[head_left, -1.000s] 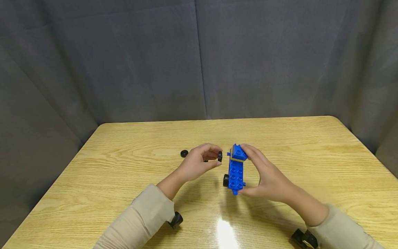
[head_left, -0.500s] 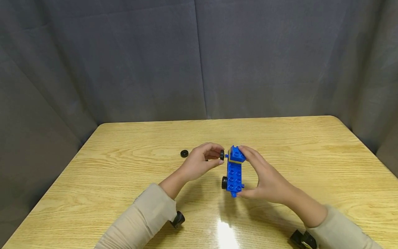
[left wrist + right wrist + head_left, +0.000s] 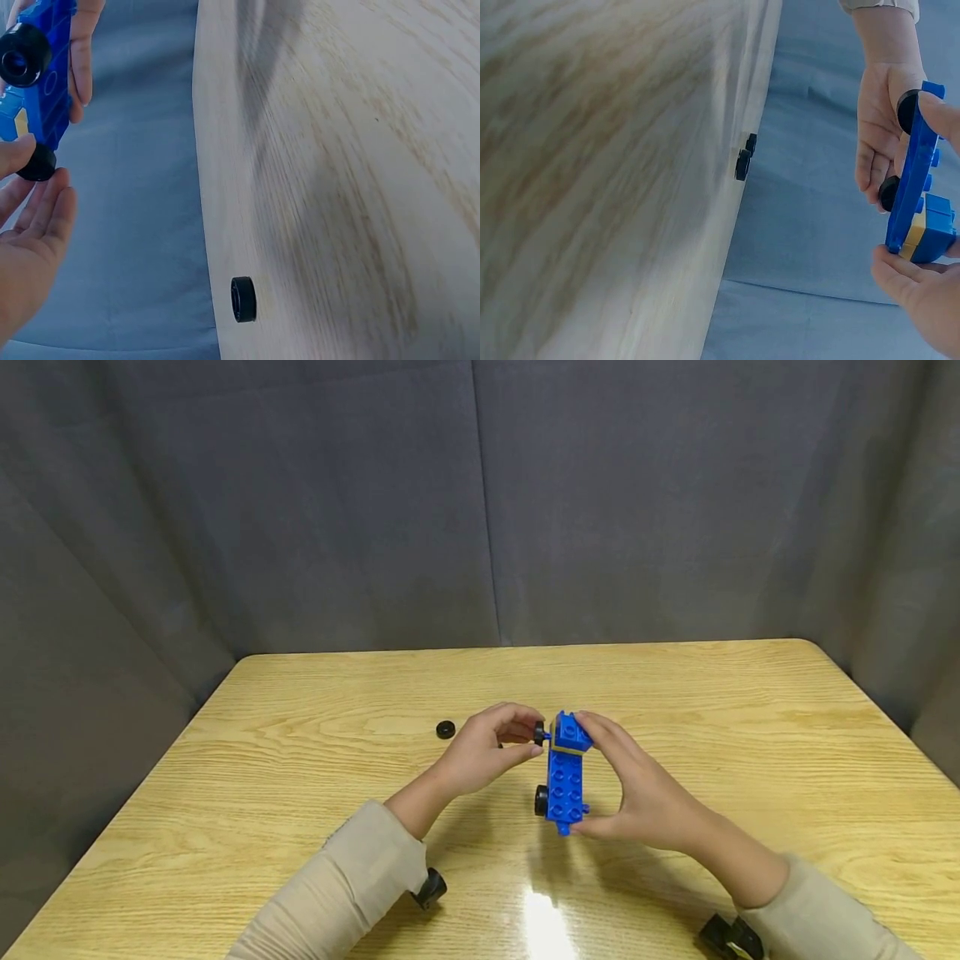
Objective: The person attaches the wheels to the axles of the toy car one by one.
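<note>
My right hand (image 3: 651, 789) holds a blue toy car body (image 3: 566, 785) lengthwise above the table, thumb at the near end and fingers at the far end. Blue studded blocks with a yellow layer (image 3: 572, 748) sit on its far end. One black wheel (image 3: 541, 800) is on the near left side; the near right peg (image 3: 586, 808) is bare. Between thumb and fingers, my left hand (image 3: 483, 750) pinches another black wheel (image 3: 37, 163) at the far left peg (image 3: 547, 737). How deep the peg sits in that wheel is hidden.
On the wooden table (image 3: 300, 777) a loose black wheel (image 3: 446, 729) lies left of my left hand. A second loose wheel (image 3: 742, 164) shows in the right wrist view, mostly hidden in the head view. Black wrist devices (image 3: 430, 888) hang under both sleeves. A grey curtain (image 3: 360, 527) stands behind.
My left hand has moved slightly right with the wheel, and the car body has shifted slightly left. The gap between wheel and peg has closed.
</note>
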`<state>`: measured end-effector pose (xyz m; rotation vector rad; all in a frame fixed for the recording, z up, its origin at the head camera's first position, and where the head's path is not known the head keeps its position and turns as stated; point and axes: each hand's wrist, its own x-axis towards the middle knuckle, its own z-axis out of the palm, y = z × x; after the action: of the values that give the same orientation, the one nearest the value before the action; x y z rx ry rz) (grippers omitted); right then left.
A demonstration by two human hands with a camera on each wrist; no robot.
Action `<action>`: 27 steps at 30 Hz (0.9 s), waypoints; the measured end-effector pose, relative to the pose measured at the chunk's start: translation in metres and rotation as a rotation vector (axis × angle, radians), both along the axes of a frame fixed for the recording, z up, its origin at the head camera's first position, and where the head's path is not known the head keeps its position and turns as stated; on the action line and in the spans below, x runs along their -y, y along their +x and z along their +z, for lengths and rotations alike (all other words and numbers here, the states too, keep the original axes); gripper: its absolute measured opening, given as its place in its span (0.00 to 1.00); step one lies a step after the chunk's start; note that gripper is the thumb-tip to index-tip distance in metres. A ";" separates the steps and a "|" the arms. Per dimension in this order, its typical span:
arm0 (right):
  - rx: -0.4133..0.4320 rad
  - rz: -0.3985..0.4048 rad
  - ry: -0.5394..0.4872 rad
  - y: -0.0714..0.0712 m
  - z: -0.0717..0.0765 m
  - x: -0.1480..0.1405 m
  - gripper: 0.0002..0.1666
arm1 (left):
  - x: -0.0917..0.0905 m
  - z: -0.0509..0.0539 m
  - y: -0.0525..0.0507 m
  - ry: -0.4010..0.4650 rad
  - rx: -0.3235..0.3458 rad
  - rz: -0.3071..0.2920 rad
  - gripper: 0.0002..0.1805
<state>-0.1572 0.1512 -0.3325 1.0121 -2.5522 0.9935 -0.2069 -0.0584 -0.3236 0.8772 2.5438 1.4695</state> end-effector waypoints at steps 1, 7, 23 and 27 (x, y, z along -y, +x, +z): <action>0.004 0.001 -0.003 0.000 0.000 0.000 0.65 | 0.000 0.000 0.000 -0.002 -0.002 0.002 0.17; -0.020 0.010 -0.009 0.003 0.000 0.002 0.65 | -0.001 -0.001 0.003 -0.011 -0.037 0.027 0.15; -0.102 0.005 -0.067 0.005 0.013 0.000 0.62 | -0.008 0.011 0.004 0.023 -0.124 0.035 0.13; -0.101 0.025 -0.088 0.007 0.013 0.001 0.61 | -0.007 0.011 0.005 0.031 -0.110 0.039 0.13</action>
<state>-0.1503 0.1498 -0.3196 1.0445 -2.3993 1.0240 -0.2022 -0.0517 -0.3131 0.9438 2.6374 1.5162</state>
